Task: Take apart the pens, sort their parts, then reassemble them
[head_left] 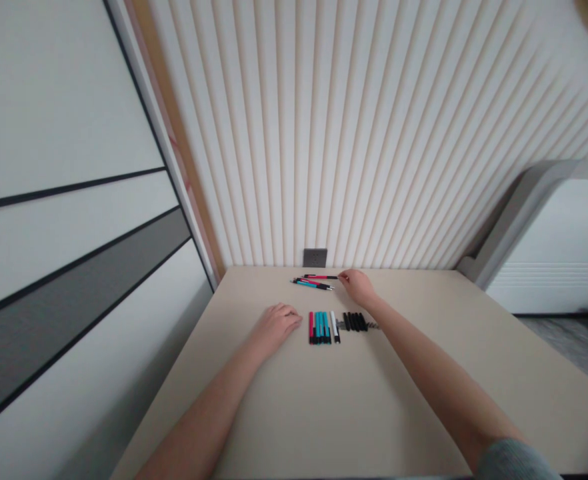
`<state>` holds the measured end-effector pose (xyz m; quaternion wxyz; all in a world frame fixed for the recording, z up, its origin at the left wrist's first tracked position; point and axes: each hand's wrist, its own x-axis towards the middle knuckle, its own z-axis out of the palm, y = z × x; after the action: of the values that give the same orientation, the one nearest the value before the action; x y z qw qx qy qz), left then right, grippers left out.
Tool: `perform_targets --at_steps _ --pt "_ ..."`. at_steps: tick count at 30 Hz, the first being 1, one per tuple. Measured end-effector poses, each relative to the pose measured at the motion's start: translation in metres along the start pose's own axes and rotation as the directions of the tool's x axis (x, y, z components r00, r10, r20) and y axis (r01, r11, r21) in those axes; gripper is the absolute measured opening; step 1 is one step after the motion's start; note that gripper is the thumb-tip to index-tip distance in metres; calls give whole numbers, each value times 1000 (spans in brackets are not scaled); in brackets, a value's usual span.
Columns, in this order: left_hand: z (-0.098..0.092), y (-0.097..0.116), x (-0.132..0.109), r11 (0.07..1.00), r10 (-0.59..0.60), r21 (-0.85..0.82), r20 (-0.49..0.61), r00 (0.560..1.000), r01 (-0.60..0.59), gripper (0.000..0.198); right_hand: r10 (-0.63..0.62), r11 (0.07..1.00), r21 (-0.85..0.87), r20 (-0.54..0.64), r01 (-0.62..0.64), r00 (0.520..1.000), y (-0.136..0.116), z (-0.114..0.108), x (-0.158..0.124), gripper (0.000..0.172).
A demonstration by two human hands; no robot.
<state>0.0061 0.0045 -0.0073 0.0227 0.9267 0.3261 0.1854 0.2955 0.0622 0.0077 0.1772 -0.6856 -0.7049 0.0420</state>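
My right hand (358, 287) reaches toward the back of the table, its thumb and fingertips pinched at the black end of a red pen (320, 277). Just in front of that pen lie a few more, among them a blue pen (308, 285), overlapping at an angle. My left hand (280, 323) rests on the tabletop with loosely extended fingers and holds nothing. To its right is a row of pen pieces: a red barrel (311, 327), several blue barrels (322, 327) and a white barrel (334, 325). Several short black tubes (355, 322) lie beside them.
Small dark pieces (373, 325), too small to make out, lie by the black tubes. The beige table (324, 407) meets a ribbed wall (294, 133) with a dark socket (315, 257). A white and grey cabinet (74, 267) stands left; a bed-like grey frame (514, 213) stands right.
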Motion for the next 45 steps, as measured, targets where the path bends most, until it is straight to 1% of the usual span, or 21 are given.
perform_targets --at_steps 3,5,8,10,12,14,16,17,18,20,22,24,28,31,34,38,40,42,45 --pt "3 -2 0 1000 -4 -10 -12 1000 4 18 -6 999 42 -67 9 998 4 -9 -13 33" --pt "5 -3 -1 1000 -13 -8 -25 1000 13 18 -24 995 93 -124 36 992 8 -15 -28 33" --pt "4 -3 -2 1000 -29 10 -19 999 30 17 -73 959 249 -255 139 964 13 -23 -57 31" --pt "2 -2 -3 998 -52 19 -21 998 52 19 -71 933 319 -291 167 954 15 -25 -80 32" --pt "-2 0 -3 997 -78 19 -58 995 79 26 -66 911 372 -296 179 953 16 -25 -102 32" --pt "-6 3 -3 995 -93 7 -124 988 95 36 -68 895 404 -292 188 954 14 -23 -121 30" --pt "-9 8 -4 997 -73 -15 -185 980 72 43 -92 880 428 -270 205 958 9 -21 -134 29" --pt "-11 11 -5 999 -45 -27 -205 978 40 44 -106 872 439 -261 216 960 5 -20 -138 28" --pt "-12 14 -6 999 -9 -40 -215 976 1 43 -118 863 451 -257 227 959 1 -20 -140 27" --pt "-13 20 -7 996 57 -48 -227 972 -70 35 -133 844 478 -251 242 959 -6 -21 -143 25" --pt "-14 25 -7 994 87 -39 -243 966 -99 24 -135 827 507 -238 242 962 -12 -23 -144 24" --pt "-15 27 -6 994 99 -25 -262 960 -110 19 -132 817 528 -223 234 966 -15 -25 -144 24" --pt "-18 30 -5 993 101 -30 -307 946 -116 19 -104 825 534 -174 182 979 -15 -25 -145 28" --pt "-20 31 -5 991 99 -50 -349 932 -124 18 -86 833 537 -109 132 990 -16 -23 -145 34" --pt "-22 32 -5 989 98 -65 -387 917 -133 16 -76 841 531 -79 107 994 -18 -20 -145 39" --pt "-20 30 -5 991 70 -78 -401 914 -110 16 -88 836 542 -28 89 996 -18 -17 -145 45" --pt "-18 29 -5 992 49 -90 -391 919 -91 17 -101 831 547 -28 100 994 -18 -17 -145 43" --pt "-15 27 -6 993 29 -97 -371 928 -70 20 -100 830 546 -52 112 994 -17 -17 -145 39" --pt "-11 25 -6 994 43 -82 -345 938 -76 26 -77 813 571 -88 114 993 -16 -18 -144 30"
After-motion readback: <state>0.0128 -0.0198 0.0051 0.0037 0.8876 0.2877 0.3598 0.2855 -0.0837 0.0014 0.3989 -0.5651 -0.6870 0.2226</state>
